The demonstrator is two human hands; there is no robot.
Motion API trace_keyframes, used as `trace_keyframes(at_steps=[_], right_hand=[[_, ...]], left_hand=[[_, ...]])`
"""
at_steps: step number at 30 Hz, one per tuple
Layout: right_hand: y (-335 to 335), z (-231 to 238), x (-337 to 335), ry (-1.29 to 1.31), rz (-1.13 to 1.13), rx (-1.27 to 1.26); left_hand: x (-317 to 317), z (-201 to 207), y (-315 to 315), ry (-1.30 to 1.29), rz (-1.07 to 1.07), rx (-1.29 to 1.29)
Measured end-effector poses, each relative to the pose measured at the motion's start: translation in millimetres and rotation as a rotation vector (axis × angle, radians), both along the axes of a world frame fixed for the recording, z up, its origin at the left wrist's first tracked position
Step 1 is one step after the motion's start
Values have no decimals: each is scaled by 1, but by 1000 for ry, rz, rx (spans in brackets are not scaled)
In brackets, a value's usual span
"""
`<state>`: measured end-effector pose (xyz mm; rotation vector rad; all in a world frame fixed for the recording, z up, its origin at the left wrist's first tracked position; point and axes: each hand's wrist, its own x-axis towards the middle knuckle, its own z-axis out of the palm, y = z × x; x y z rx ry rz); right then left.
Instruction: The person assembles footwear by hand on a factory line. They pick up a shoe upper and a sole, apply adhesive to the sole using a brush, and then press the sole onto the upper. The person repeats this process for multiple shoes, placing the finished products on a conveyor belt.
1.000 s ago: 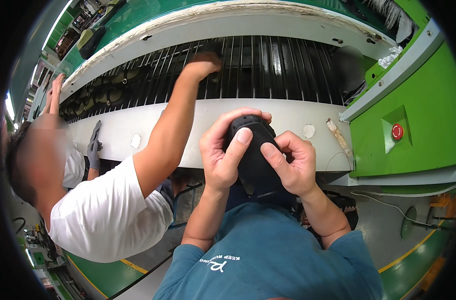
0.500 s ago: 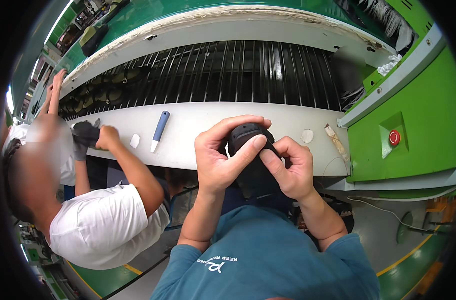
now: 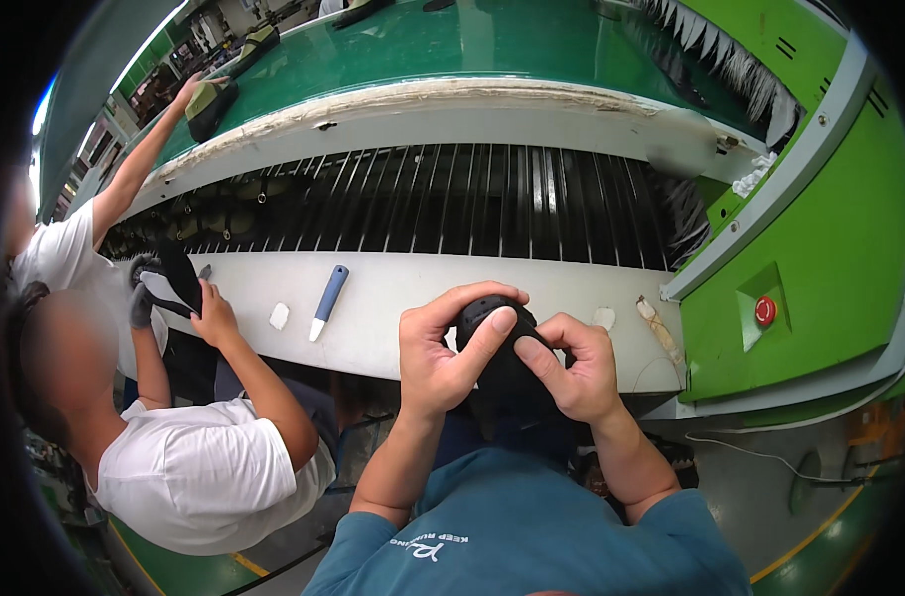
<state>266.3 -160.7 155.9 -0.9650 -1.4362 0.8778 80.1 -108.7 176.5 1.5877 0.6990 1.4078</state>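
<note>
Between my two hands is a black shoe, seen end-on with its rounded end up, over the near edge of the white worktop. My left hand wraps the shoe's left side, fingers curled over the top and thumb pressed on its near face. On the other side, my right hand grips it with bent fingers, its thumb tip close to the left thumb. My palms and the dark lap below hide much of the shoe's lower part.
On the white worktop lie a blue-handled tool, small white pieces and a wrapped stick. Dark bars run behind. A green machine with a red button stands right. A co-worker sits left, holding another shoe.
The view has shifted, so the worktop sits lower. My hands keep their hold on the shoe. The co-worker's shoe has turned, and another person's arm now stretches toward the green surface.
</note>
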Motion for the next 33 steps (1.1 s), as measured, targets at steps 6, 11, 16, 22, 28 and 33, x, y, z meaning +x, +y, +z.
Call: trace_keyframes(at_steps=[6, 11, 16, 22, 28, 33], right_hand=[[2, -7, 0, 9, -14, 33], [1, -7, 4, 62, 4, -45], [1, -7, 1, -7, 14, -6], [-1, -14, 0, 82, -23, -72], [-3, -22, 4, 80, -39, -33], [-6, -24, 6, 48, -37, -9]], left_hand=[[2, 5, 3, 26, 1, 5], [5, 7, 5, 2, -35, 26], [-5, 11, 2, 54, -49, -10], [-9, 15, 1, 91, -55, 14], [-9, 13, 2, 119, -77, 0], [-2, 8, 2, 23, -2, 115]])
